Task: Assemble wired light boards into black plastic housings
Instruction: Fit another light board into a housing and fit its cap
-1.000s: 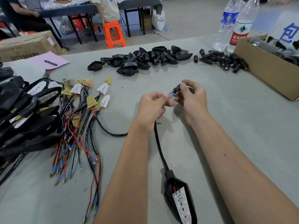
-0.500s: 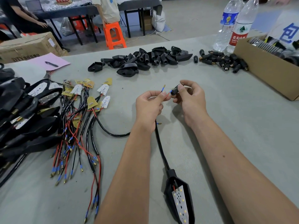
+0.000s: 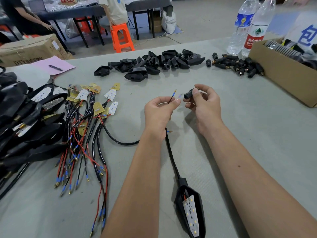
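Left hand [image 3: 158, 110] pinching wire tip [image 3: 172, 96]; right hand [image 3: 204, 102] gripping black connector [image 3: 188, 94] just at 3 o'clock of tip. Housing with light board [image 3: 190, 213] lying at 6 o'clock on worktop [image 3: 257, 134]. Advising: aligning tip with connector mouth, feeding straight, keeping cable slack.

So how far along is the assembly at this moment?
Done: finished units stacked at left; one board sits in its housing. In hand: left hand pinches its wire, right hand holds a connector. Left: loose boards, empty housings.
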The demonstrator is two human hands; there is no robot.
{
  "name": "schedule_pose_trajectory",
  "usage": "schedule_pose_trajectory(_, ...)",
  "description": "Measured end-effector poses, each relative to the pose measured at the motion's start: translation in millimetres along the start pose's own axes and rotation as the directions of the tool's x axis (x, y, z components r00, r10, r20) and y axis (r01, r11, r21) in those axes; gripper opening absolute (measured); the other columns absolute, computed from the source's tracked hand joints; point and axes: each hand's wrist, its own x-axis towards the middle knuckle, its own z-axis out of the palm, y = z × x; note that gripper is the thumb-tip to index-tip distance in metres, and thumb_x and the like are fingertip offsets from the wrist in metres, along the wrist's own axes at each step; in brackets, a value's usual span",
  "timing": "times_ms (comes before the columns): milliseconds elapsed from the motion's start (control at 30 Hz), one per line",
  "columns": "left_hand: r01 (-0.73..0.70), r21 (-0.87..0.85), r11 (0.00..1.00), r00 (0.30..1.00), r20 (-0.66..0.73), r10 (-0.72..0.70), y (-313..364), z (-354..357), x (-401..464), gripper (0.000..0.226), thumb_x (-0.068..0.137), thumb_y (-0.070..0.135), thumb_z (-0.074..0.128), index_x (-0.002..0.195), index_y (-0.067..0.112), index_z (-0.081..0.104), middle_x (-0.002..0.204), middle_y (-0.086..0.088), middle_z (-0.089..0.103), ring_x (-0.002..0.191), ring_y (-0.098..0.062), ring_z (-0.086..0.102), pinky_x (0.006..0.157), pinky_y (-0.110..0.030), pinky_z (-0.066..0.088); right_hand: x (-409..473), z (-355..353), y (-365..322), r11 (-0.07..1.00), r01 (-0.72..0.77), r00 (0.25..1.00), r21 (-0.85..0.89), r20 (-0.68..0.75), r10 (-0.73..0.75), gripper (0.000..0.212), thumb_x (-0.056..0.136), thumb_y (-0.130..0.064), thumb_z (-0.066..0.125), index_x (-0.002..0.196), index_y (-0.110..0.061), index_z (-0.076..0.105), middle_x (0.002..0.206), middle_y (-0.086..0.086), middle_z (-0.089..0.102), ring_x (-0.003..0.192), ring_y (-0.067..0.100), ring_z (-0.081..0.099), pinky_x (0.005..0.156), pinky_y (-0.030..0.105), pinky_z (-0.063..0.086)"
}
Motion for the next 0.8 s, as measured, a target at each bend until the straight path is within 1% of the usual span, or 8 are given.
schedule_pose_trajectory(67, -0.001, -0.003, 1.0, 1.0, -0.01, 0.001, 0.1, -0.1, 0.2, 0.014, 0.082, 0.01, 0.084, 0.091, 0.008, 0.072, 0.076, -0.002, 0.066, 0.053, -0.01, 0.037, 0.053, -0.021, 0.034, 0.2, -0.5, 0.3, 1.0, 0.001, 1.0, 0.011, 0.005, -0.001, 0.021, 0.105, -0.007, 0.054, 0.125, -0.004, 0.057, 0.089, 0.011, 0.069, 0.069, 0.015, 0.071, 0.06, 0.025, 0.055)
schedule_pose_trajectory(200, 0.016, -0.008, 1.0, 1.0, -0.009, -0.016, 1.1, 0.2, -0.1, 0.009, 0.087, 0.01, 0.079, 0.084, 0.012, 0.071, 0.082, -0.006, 0.073, 0.054, -0.011, 0.037, 0.052, -0.02, 0.034, 0.4, -0.6, 1.4, 0.999, 0.009, 1.0, 0.034, 0.008, -0.01, 0.02, 0.105, -0.007, 0.054, 0.125, -0.004, 0.057, 0.085, 0.009, 0.069, 0.071, 0.017, 0.071, 0.059, 0.025, 0.055)
schedule_pose_trajectory(367, 0.024, 0.026, 0.999, 0.999, 0.045, -0.025, 3.4, 0.4, -0.7, 0.003, 0.092, 0.009, 0.072, 0.09, 0.007, 0.07, 0.076, -0.003, 0.073, 0.047, -0.009, 0.034, 0.044, -0.017, 0.03, 1.2, -0.7, 2.8, 0.999, 0.025, 1.0, 0.039, 0.001, -0.025, 0.018, 0.105, -0.007, 0.054, 0.123, -0.007, 0.057, 0.087, 0.009, 0.069, 0.073, 0.018, 0.072, 0.06, 0.025, 0.054)
schedule_pose_trajectory(433, 0.028, 0.045, 0.999, 0.998, 0.057, -0.031, 3.8, 0.3, -0.7, 0.006, 0.092, 0.008, 0.071, 0.087, 0.007, 0.07, 0.072, -0.002, 0.071, 0.045, -0.009, 0.032, 0.042, -0.017, 0.028, 1.7, -0.5, 3.9, 0.999, 0.025, 1.0, 0.027, 0.006, -0.025, 0.018, 0.105, -0.007, 0.054, 0.123, -0.008, 0.057, 0.086, 0.008, 0.069, 0.074, 0.017, 0.072, 0.061, 0.025, 0.054)
schedule_pose_trajectory(567, 0.046, 0.068, 0.997, 0.998, 0.026, -0.048, 3.7, 0.2, 0.9, 0.012, 0.092, 0.007, 0.069, 0.08, 0.008, 0.069, 0.064, 0.003, 0.066, 0.045, -0.01, 0.03, 0.04, -0.017, 0.026, 3.0, -0.5, 5.4, 1.0, 0.022, 0.999, 0.007, 0.03, -0.022, 0.018, 0.105, -0.007, 0.054, 0.123, -0.008, 0.058, 0.085, 0.006, 0.07, 0.073, 0.018, 0.073, 0.061, 0.025, 0.054)
schedule_pose_trajectory(700, 0.048, 0.133, 0.99, 0.999, 0.006, -0.049, 1.9, 1.0, 2.4, 0.014, 0.09, 0.01, 0.071, 0.076, 0.011, 0.068, 0.063, 0.003, 0.061, 0.042, -0.008, 0.034, 0.04, -0.017, 0.028, 2.9, -0.6, 6.0, 1.0, 0.024, 0.999, 0.008, 0.039, -0.024, 0.018, 0.104, -0.006, 0.055, 0.122, -0.008, 0.059, 0.083, 0.005, 0.071, 0.072, 0.018, 0.072, 0.061, 0.025, 0.054)
schedule_pose_trajectory(800, 0.039, 0.135, 0.99, 0.999, 0.004, -0.04, 1.0, 1.7, 3.5, 0.015, 0.09, 0.011, 0.071, 0.075, 0.01, 0.067, 0.058, 0.007, 0.058, 0.041, -0.007, 0.034, 0.041, -0.017, 0.029, 2.3, -1.0, 5.2, 1.0, 0.025, 0.998, -0.01, 0.051, -0.024, 0.018, 0.103, -0.006, 0.056, 0.121, -0.01, 0.06, 0.081, 0.003, 0.072, 0.072, 0.018, 0.071, 0.061, 0.025, 0.054)
